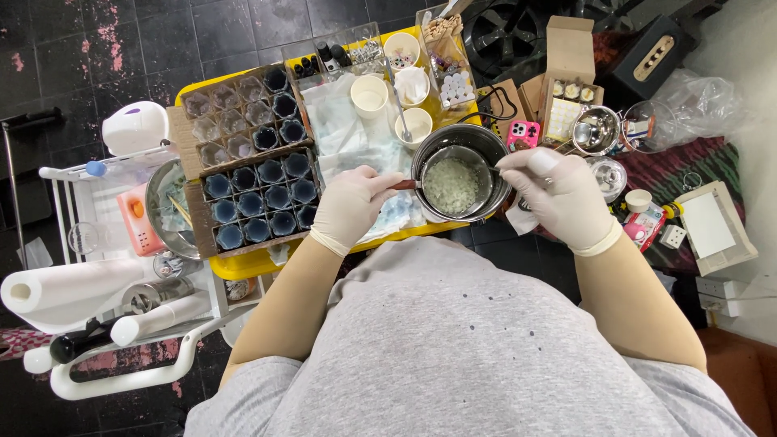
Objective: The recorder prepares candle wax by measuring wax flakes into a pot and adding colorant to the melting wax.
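Note:
A steel pot sits at the near edge of a yellow table. Inside it rests a smaller metal pitcher holding pale wax flakes. My left hand, in a white glove, grips the pitcher's handle on the pot's left side. The gloved right hand is closed on the pot's right rim, where a thin stirring stick reaches into the flakes. Left of my left hand, cardboard trays hold several small glass jars, the nearer ones filled with dark blue.
Paper cups, a spoon, small bottles and a box of wooden sticks crowd the table's far side. A steel bowl, cardboard boxes and a pink phone lie right of the pot. A white cart with paper rolls stands left.

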